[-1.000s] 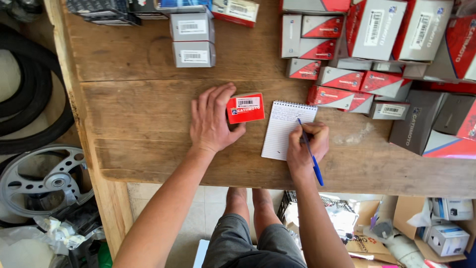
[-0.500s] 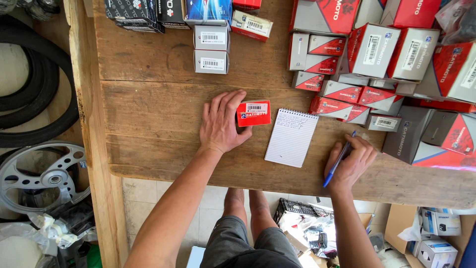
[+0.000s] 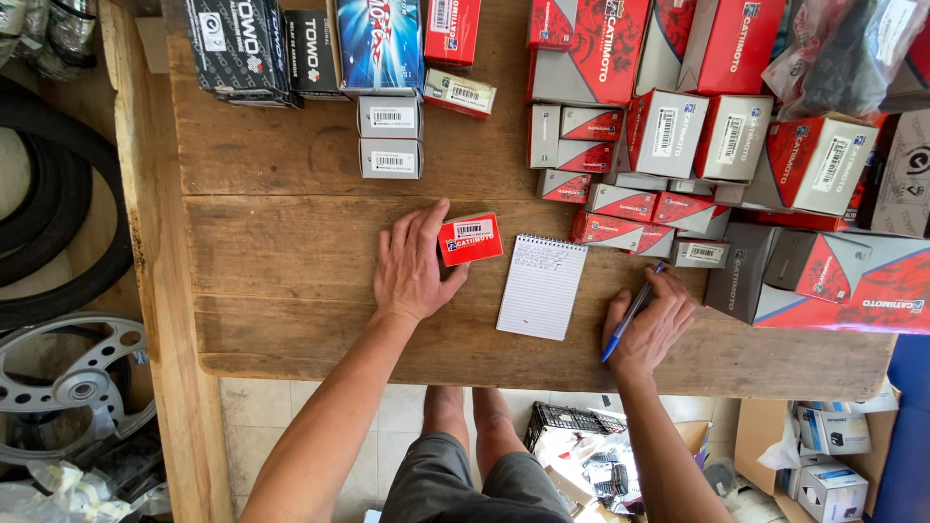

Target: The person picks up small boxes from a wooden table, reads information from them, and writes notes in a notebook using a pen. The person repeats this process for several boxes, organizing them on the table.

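Both my hands down on the tabletop (image 3: 291, 281), pen parked, small box pinned.

Right hand (image 3: 647, 329) pinches a blue pen (image 3: 628, 318) low right of the notepad (image 3: 542, 287); left hand (image 3: 415, 266) lies spread, fingertips steadying the small red box (image 3: 470, 239) at centre frame. Closed red-and-grey cartons (image 3: 678, 145) stacked upper right, contents hidden.

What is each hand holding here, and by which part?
Right hand grips a blue pen along its middle. Left hand rests against a small red box, not lifting it.
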